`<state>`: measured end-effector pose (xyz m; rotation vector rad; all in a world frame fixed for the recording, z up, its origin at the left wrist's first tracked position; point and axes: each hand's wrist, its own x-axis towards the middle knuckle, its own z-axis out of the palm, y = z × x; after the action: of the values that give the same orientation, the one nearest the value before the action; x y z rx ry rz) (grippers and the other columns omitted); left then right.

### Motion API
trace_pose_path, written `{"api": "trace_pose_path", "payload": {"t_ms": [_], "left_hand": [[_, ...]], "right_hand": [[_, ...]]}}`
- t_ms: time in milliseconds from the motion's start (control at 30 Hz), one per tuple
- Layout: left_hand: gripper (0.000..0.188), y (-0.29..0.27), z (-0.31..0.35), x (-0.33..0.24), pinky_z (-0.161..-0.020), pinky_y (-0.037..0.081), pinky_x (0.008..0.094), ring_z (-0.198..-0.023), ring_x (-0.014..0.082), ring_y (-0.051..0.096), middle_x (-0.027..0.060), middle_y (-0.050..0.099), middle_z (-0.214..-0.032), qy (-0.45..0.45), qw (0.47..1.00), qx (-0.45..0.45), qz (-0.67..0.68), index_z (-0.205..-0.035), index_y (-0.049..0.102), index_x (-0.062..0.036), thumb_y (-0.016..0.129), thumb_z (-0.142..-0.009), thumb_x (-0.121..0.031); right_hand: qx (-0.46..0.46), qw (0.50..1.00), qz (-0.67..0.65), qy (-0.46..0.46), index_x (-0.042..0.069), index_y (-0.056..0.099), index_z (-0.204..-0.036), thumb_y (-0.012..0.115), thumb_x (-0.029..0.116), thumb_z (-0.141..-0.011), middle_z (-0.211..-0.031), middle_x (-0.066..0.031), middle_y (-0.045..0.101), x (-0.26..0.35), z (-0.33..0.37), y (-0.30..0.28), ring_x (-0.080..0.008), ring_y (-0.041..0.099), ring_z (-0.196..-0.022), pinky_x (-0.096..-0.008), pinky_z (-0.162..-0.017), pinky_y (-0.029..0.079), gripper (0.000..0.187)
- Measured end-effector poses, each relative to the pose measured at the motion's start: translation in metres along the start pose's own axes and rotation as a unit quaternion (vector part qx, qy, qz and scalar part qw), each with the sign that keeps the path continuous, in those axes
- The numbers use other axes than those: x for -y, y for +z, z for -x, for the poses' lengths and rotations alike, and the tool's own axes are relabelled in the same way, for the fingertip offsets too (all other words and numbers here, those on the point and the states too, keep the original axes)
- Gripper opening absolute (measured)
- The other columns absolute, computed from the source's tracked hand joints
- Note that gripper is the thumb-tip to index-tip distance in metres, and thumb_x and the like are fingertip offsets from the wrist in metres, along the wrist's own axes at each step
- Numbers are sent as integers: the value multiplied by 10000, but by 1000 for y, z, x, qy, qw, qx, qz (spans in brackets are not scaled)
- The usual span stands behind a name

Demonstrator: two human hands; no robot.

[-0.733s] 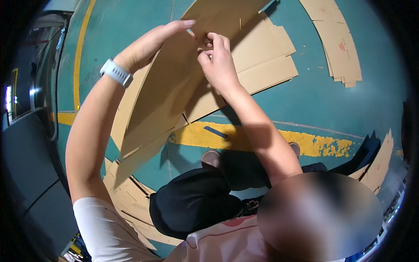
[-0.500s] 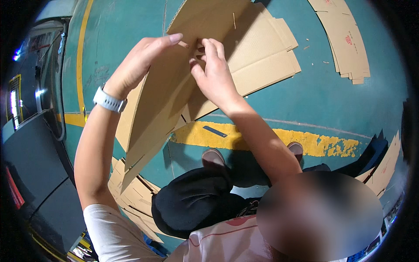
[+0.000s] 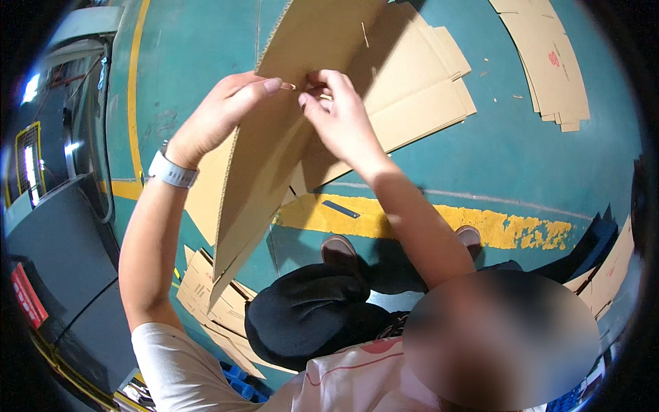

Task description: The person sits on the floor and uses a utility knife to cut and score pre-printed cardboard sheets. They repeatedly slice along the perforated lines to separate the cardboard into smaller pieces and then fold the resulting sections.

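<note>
Apparently steadying a large, brown, corrugated-cardboard sheet (image 3: 264, 147) on a slant at eleven o'clock, with the bare left hand (image 3: 223, 117) closed round its edge, thumb nearside and other fingers mostly hidden, probably to hold that face firm for the bare right hand (image 3: 340, 113). Curling the right fingers partly inward at the face, too shadowed to tell of anything pinched. Note, at one o'clock, flat brown cardboard pieces (image 3: 419, 103) on the green floor (image 3: 508, 158).

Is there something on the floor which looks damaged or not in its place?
Yes: the wide yellow line, mostly solid, is worn patchy at its right end; small scraps litter the floor, and a dark strip lies loose on the line.
</note>
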<state>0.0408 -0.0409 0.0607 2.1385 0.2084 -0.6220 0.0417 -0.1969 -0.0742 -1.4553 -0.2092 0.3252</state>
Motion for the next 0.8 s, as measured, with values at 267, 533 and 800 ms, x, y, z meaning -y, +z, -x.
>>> {"api": "trace_pose_path", "payload": {"t_ms": [267,533,800], "left_hand": [[397,3,0,8,-837,414,286,-897,152,513,81,589,-957,64,998,-18,10,-1039,535,-7,507,-895,-377],[395,-4,-6,12,-753,447,340,-779,252,553,194,581,-823,119,988,23,-94,-1145,458,54,463,-868,-227],[492,-23,13,-20,-736,464,407,-831,385,577,253,599,-946,25,933,144,-329,-1304,401,-32,535,-833,-76]], "right_hand": [[108,968,-144,177,-43,570,-955,534,124,-933,-791,-56,607,6,-23,-6,-123,598,-668,-252,-615,514,173],[2,953,292,-81,-3,553,-771,642,104,-760,-804,-219,607,29,-18,17,-378,612,-832,-464,-753,482,140],[26,912,143,-384,22,521,-826,639,18,-696,-792,-119,532,46,15,23,-308,561,-749,-379,-643,486,176]]}}
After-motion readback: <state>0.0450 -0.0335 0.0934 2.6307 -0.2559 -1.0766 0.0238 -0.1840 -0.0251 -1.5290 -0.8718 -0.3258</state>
